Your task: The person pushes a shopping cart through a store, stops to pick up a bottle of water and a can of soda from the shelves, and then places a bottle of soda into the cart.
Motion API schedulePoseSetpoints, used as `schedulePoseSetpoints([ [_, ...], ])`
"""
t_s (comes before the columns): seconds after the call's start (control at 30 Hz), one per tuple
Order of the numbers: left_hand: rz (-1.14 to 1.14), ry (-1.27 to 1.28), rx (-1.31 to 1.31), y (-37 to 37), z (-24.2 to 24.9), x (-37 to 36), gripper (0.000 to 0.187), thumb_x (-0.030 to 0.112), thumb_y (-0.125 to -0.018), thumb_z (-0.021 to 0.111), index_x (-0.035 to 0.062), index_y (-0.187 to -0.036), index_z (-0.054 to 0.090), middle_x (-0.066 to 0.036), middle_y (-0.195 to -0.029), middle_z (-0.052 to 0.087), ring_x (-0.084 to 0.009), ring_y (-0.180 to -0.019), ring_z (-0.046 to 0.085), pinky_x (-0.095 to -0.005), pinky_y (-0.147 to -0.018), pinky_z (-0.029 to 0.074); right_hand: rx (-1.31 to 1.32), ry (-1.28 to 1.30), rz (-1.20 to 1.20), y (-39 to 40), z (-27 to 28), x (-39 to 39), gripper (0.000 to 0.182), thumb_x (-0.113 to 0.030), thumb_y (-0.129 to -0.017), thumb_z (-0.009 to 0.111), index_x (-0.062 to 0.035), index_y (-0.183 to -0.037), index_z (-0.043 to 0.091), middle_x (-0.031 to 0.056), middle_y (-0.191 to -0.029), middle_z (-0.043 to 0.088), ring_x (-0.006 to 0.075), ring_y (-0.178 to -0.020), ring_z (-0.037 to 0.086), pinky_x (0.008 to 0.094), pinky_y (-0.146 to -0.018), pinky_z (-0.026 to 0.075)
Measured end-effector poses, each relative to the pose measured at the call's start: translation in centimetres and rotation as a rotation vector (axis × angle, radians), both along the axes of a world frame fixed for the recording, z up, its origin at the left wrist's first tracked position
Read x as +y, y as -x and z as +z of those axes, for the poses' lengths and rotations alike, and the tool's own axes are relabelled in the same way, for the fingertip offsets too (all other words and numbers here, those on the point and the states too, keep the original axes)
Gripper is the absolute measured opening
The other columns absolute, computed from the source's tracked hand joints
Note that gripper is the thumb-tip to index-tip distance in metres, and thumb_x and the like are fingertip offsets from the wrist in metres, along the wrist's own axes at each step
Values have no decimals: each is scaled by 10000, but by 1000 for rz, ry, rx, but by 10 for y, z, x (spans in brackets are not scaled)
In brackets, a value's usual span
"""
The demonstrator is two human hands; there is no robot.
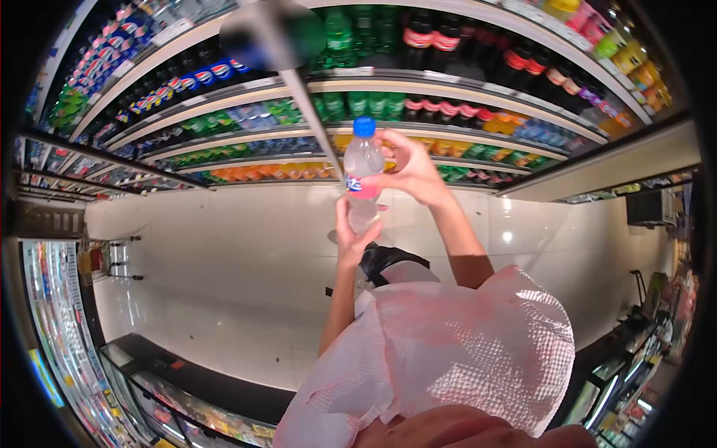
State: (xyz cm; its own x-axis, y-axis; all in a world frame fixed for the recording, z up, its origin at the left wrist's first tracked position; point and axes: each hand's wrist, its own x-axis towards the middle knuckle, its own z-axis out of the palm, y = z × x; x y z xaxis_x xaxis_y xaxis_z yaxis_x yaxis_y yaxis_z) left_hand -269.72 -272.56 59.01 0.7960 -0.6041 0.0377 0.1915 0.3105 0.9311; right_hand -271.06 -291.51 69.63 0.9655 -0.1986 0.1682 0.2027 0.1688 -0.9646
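Note:
A clear plastic bottle [364, 154] with a blue cap and a red, white and blue label stands nearly upright between my two hands, in front of the drink shelves. My left hand [354, 233] is wrapped round its lower part, near the base. Higher up, my right hand [409, 169] grips the bottle's side at the label, its thumb across the front and its fingers bent beside the upper part. Some fingers are hidden behind the bottle.
Long shelves [448, 78] full of soda bottles curve across the view ahead. A pale metal upright [306, 101] stands just behind the bottle. Shiny tiles make up the floor [224, 269]. A trolley [116, 258] is at the left, and a glass-fronted case [179, 403] at lower left.

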Motion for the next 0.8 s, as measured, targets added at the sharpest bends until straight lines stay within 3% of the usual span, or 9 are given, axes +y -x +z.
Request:
schedulePoseSetpoints([
  [0.1, 233, -245, -359, 58, -19, -45, 665, 129, -775, 858, 2, -1307, 479, -168, -1238, 596, -242, -1018, 664, -342, -786, 560, 26, 453, -230, 68, 8, -32, 662, -38, -692, 914, -29, -1281, 612, 4, -1082, 543, 129, -1086, 570, 279, -886, 550],
  [0.2, 312, -342, -535, 104, -9, -97, 661, 164, -760, 884, 3, -1271, 496, -134, -1145, 634, -228, -961, 654, -348, -862, 529, 105, 277, -330, 114, -6, -71, 613, -82, -674, 938, -47, -1204, 634, -2, -1086, 545, 126, -1107, 563, 277, -907, 524],
  [0.23, 232, -308, -521, 116, -4, -112, 618, 141, -762, 873, 14, -1247, 512, -96, -1012, 660, -205, -853, 673, -344, -766, 556, 110, 345, -346, 130, -9, -88, 589, -82, -731, 902, -56, -1238, 603, 7, -1132, 564, 124, -1103, 562, 293, -956, 487],
  [0.33, -161, -278, -65, 150, 2, -156, 587, 116, -766, 860, 28, -1238, 523, -73, -915, 659, -174, -708, 667, -323, -626, 554, -1, -77, -276, 179, -9, -145, 525, -127, -831, 826, -45, -1282, 569, 9, -1060, 564, 121, -1071, 558, 310, -912, 471],
  [0.37, -168, -181, -5, 166, 5, -180, 496, 93, -780, 804, 18, -1197, 547, -79, -881, 657, -150, -622, 650, -306, -494, 514, -6, -103, -212, 198, -9, -175, 526, -84, -892, 756, -66, -1356, 509, 9, -1135, 582, 124, -1104, 568, 307, -940, 472],
  [0.47, -321, 174, 110, 201, -25, -260, 421, 79, -776, 741, -5, -1152, 572, -87, -860, 653, -169, -616, 653, -310, -479, 510, 44, -129, -142, 258, -15, -253, 512, -74, -896, 748, -67, -1352, 516, 28, -1226, 594, 122, -1098, 563, 303, -955, 470],
  [0.63, -476, 194, 252, 281, -56, -414, 444, 97, -764, 760, -32, -1149, 580, -127, -876, 663, -206, -612, 657, -332, -520, 531, 108, -82, -270, 360, -28, -390, 667, 17, -894, 717, -92, -1456, 374, 65, -1326, 603, 159, -1257, 547, 316, -939, 507],
  [0.73, -675, 187, 242, 318, -53, -493, 465, 134, -775, 794, -24, -1157, 580, -128, -885, 665, -212, -599, 653, -344, -526, 535, 93, -109, -383, 408, 2, -452, 672, 6, -886, 731, -85, -1468, 407, 39, -1283, 615, 134, -1199, 576, 298, -989, 459],
  [0.8, -788, 163, 135, 330, -35, -539, 518, 159, -786, 806, 0, -1220, 573, -104, -926, 680, -194, -707, 671, -328, -604, 538, 135, -113, -458, 429, 20, -486, 624, -23, -879, 756, -52, -1435, 475, 26, -1238, 635, 114, -1136, 596, 291, -996, 441],
])
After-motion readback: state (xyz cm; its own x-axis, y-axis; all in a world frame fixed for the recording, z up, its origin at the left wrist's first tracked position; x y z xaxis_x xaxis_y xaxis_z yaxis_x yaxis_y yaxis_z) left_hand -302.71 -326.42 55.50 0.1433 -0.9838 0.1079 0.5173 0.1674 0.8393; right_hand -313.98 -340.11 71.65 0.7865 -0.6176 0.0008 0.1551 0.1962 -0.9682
